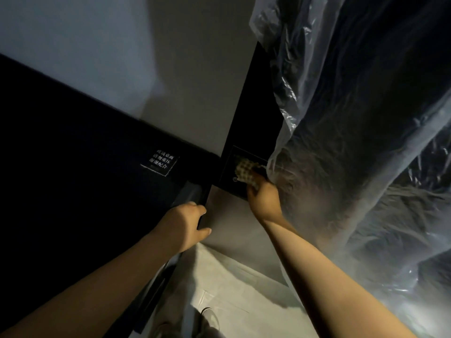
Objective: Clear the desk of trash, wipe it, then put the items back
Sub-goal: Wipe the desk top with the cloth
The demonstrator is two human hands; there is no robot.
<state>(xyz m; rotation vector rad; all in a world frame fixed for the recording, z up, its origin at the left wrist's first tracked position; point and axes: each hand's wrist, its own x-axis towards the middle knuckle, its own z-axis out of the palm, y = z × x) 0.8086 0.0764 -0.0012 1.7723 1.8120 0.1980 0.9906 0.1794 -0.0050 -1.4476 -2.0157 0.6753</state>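
Forearms (97,289) out: left hand (186,223) clenched on the desk (73,154) edge, right hand (264,201) grasping cloth (245,170) just past the desk corner, so wiping step, I reckon, next needs sweeping across desk.

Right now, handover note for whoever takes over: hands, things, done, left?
Left hand grips the edge of the dark desk.
Right hand presses a waffle-textured cloth against the black panel, beside the plastic-wrapped bundle.
Done: cannot tell; no trash in view.
Left: finish wiping, then put the items back; none of them in view.
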